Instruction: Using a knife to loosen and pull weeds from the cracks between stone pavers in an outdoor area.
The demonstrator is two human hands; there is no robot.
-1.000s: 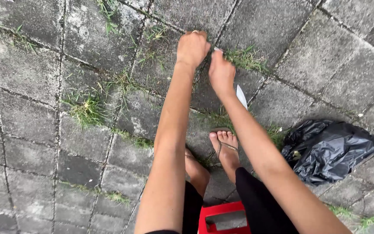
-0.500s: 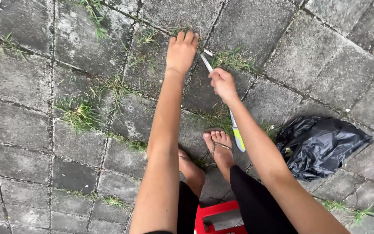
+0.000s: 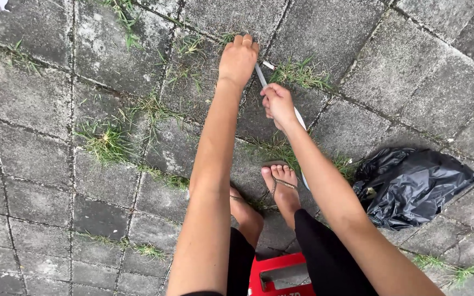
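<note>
- Left hand [image 3: 238,59] curls its fingers into the far paving joint.
- Right hand [image 3: 278,104], just nearer, grips a knife [image 3: 260,75]; its blade slants far-left to that joint, beside the grass tuft [image 3: 301,73].

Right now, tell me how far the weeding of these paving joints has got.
Done: cannot tell; the black plastic bag lies bunched, contents hidden. In hand: left hand grips at the joint while right hand holds a white blade-like tool there. Left: grass tufts in many joints, including the clump beside the tool.
</note>
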